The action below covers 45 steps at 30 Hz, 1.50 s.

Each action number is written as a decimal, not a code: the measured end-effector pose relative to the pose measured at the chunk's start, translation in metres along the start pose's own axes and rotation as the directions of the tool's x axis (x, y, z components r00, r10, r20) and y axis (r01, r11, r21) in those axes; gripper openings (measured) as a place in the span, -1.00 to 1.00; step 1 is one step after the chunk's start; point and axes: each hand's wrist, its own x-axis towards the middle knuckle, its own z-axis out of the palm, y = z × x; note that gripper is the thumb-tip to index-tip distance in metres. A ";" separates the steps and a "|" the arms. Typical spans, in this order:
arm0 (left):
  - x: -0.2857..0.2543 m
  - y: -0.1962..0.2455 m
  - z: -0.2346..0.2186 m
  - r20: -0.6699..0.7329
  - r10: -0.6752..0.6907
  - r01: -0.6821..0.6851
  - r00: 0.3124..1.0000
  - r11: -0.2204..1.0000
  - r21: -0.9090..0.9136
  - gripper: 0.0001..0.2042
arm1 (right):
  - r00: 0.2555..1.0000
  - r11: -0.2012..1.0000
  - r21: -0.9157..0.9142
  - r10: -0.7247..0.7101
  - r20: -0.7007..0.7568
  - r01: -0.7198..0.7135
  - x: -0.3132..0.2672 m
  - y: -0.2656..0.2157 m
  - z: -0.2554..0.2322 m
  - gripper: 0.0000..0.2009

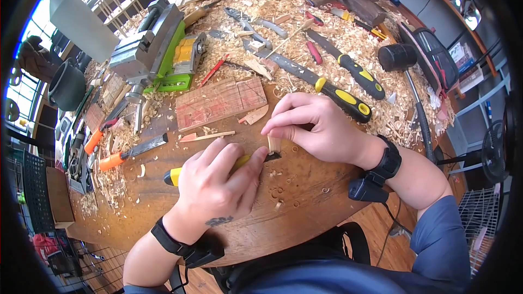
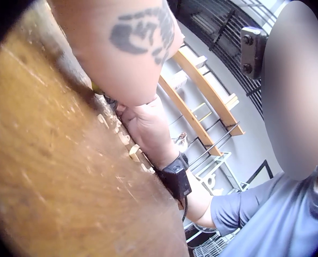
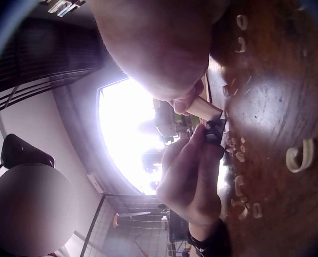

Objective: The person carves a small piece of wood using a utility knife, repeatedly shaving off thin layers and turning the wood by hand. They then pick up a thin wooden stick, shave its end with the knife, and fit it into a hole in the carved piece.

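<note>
My left hand (image 1: pixel 215 185) grips a yellow-and-black cutter knife (image 1: pixel 173 176), its butt poking out on the left and a dark blade (image 1: pixel 272 156) showing beyond the thumb. With thumb and fingertips my right hand (image 1: pixel 321 125) pinches a small pale wood piece (image 1: pixel 274 144), which stands upright with its lower end at the blade. The right wrist view shows the wood piece (image 3: pixel 204 108) slanting down to the dark blade end (image 3: pixel 215 128), low over the bench. In the left wrist view, my left hand (image 2: pixel 121 53) covers most of the knife.
Curled shavings (image 1: pixel 278 191) lie on the wooden bench (image 1: pixel 305 207) beside the hands. Farther back are a red-marked board (image 1: pixel 220 103), a vise (image 1: pixel 133 54), a black mallet (image 1: pixel 396 57) and yellow-and-black-handled saws (image 1: pixel 348 103). An orange-handled chisel (image 1: pixel 111 160) lies at left.
</note>
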 end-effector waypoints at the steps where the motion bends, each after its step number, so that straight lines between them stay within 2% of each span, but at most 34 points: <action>1: -0.001 -0.001 -0.001 -0.005 -0.012 0.012 1.000 1.000 0.007 -0.68 | 1.000 1.000 0.000 0.000 0.000 0.000 0.000 0.000 0.000 -0.87; 3: 0.000 -0.001 -0.003 -0.008 -0.024 0.024 1.000 1.000 0.013 -0.65 | 1.000 1.000 -0.006 -0.004 -0.001 0.004 0.000 0.000 0.000 -0.88; 5: 0.004 -0.002 -0.005 -0.092 -0.032 0.036 0.995 0.998 0.043 -0.58 | 1.000 1.000 -0.003 0.001 -0.003 -0.001 0.000 0.000 0.000 -0.88; 16: 0.002 -0.005 -0.005 -0.102 -0.030 0.039 0.994 0.995 0.089 -0.52 | 1.000 1.000 -0.016 -0.003 -0.003 0.003 0.000 0.002 0.001 -0.88; 30: 0.004 0.001 -0.006 -0.018 -0.040 0.041 0.999 0.997 0.063 -0.56 | 1.000 1.000 -0.007 -0.011 -0.018 0.010 0.000 0.002 0.002 -0.89; 33: 0.006 0.006 -0.010 0.035 -0.111 0.110 0.993 0.994 0.026 -0.59 | 1.000 1.000 -0.006 -0.006 -0.022 0.006 -0.001 0.002 0.002 -0.89; 39: 0.004 0.003 -0.008 0.064 -0.097 0.096 0.993 0.995 0.021 -0.59 | 1.000 1.000 -0.016 -0.012 -0.015 0.012 0.000 0.002 0.002 -0.89; 41: 0.002 -0.002 -0.003 0.015 -0.030 0.030 0.999 0.999 0.028 -0.58 | 1.000 1.000 -0.016 -0.013 -0.015 0.012 0.000 0.001 0.002 -0.89; 45: 0.002 -0.001 -0.003 0.019 -0.021 0.021 1.000 1.000 0.021 -0.61 | 1.000 1.000 -0.016 -0.006 -0.006 0.006 0.000 0.001 0.001 -0.89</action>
